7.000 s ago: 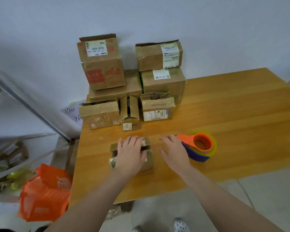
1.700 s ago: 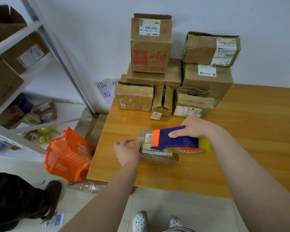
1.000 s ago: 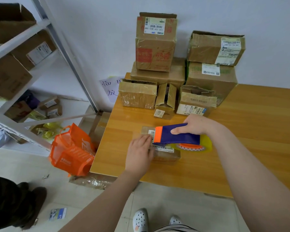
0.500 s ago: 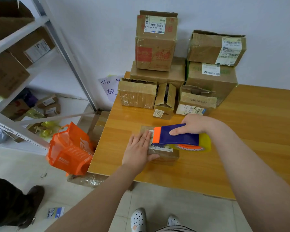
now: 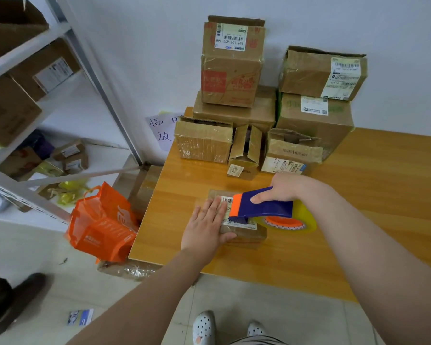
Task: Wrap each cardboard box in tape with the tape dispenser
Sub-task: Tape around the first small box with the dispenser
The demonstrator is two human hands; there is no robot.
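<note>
Partly, left hand (image 5: 204, 230) and tape dispenser (image 5: 266, 205) cover the small box (image 5: 246, 236).

glossy wooden table (image 5: 373, 175), matt brown cardboard boxes (image 5: 232, 63), smooth plastic tape dispenser (image 5: 264, 205), shiny clear tape roll (image 5: 306, 220)

A wooden table (image 5: 383, 183) lies under your left hand (image 5: 204, 227); metal shelf rack (image 5: 97, 78) left of it (white wall (image 5: 147, 46) behind).
</note>
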